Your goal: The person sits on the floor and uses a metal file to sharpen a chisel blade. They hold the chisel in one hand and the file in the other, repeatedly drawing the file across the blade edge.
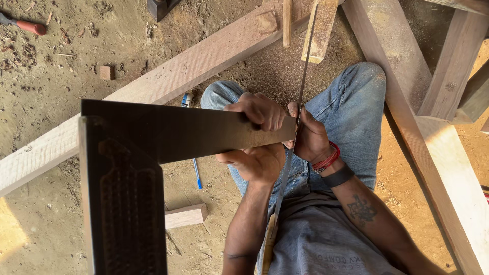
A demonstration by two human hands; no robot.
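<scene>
A person sits on a sandy workshop floor, knees up in blue jeans, and holds a large try square out in front of the chest. The left hand is clenched around the end of the square's dark steel blade, thumb below and fingers folded over the top edge. The blade runs level from that hand out to the person's left; at its far end the stock drops at a right angle toward the bottom of the view, close under the camera.

The right hand, with red threads and a black band at the wrist, sits just beside the left and pinches a thin saw blade between its fingers. The saw's long axis runs crosswise to the square's blade: it rises from a pale handle near the lap, passes through the right hand's grip and reaches up past the knees toward the timbers. The two tools meet, or nearly meet, at the tip of the square's blade, between the hands; whether they touch cannot be told.

A long plank lies aslant on the ground beyond the square. A second beam runs along the person's right. A blue pen and a short wood block lie on the floor under the square, a small offcut and a red-handled tool farther off.
</scene>
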